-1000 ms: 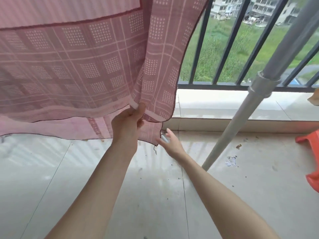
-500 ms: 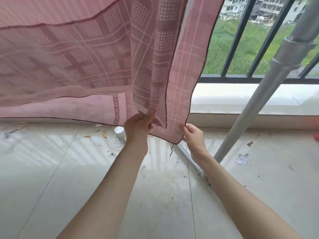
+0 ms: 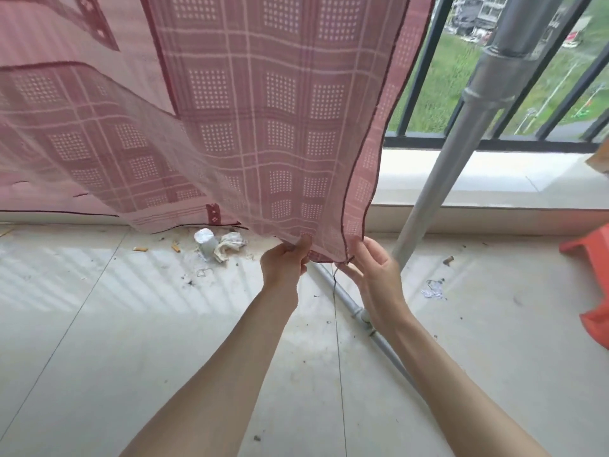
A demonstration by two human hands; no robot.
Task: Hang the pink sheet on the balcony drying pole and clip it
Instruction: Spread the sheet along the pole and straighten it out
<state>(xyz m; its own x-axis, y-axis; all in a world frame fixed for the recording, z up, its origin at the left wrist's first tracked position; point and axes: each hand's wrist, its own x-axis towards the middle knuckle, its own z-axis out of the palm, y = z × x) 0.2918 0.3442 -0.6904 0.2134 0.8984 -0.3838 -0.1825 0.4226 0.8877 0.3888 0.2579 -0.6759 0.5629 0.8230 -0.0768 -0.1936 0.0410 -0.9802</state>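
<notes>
Left hand (image 3: 286, 263); right hand (image 3: 379, 275) pinch pink sheet (image 3: 263, 127) (bottom hem).

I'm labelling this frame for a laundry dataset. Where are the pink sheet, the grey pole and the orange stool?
pink sheet (image 3: 273, 103), head view, checked middle panel.
grey pole (image 3: 461, 143), head view, slanted shaft below the collar.
orange stool (image 3: 593, 255), head view, its top near the right edge.

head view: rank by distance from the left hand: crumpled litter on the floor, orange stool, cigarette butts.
From the left hand:
1. Crumpled litter, just to its left on the floor.
2. Cigarette butts, farther left on the tiles.
3. Orange stool, far right edge, beyond the right hand.
</notes>
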